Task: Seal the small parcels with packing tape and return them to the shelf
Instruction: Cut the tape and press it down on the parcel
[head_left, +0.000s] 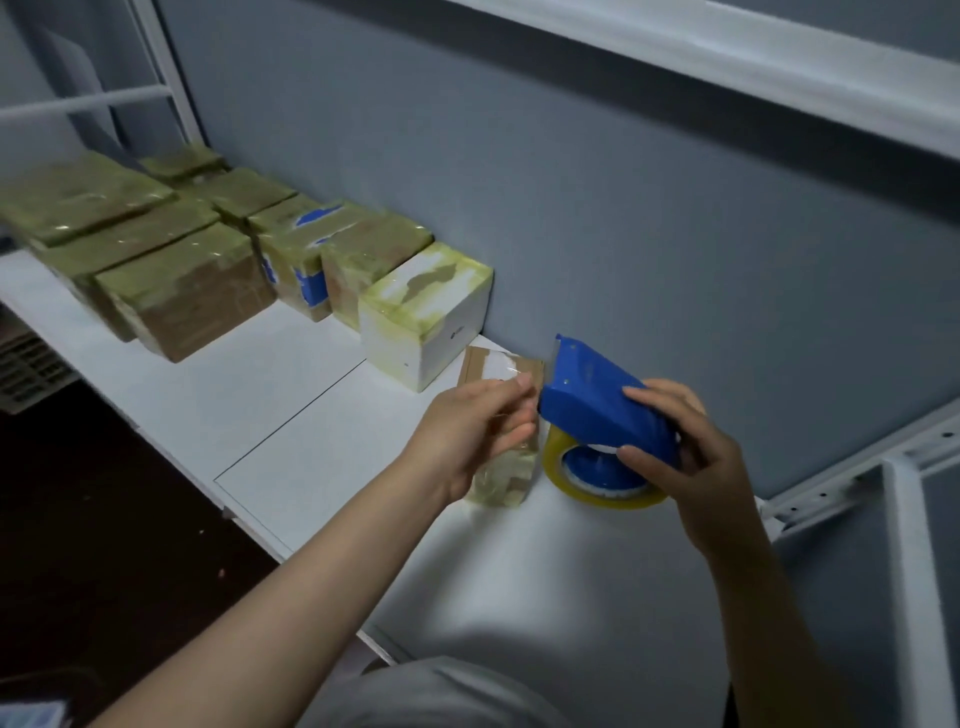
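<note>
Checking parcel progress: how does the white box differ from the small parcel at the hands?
The white box stands untouched against the wall; the small parcel is held by the left hand. The white box is tall and blocky; the small parcel is flatter and brown. Both are already taped.

My left hand covers the middle of the small parcel, so I see only its far end and its glossy, smeared near end. Whether the fingertips pinch clear tape or press the parcel, I cannot tell. The tape dispenser and my right hand hide most of the yellow tape roll. The mark on the white box is too small to read. The taped parcels on the far left are blurred and cut by the edge (so is a grille below them).
</note>
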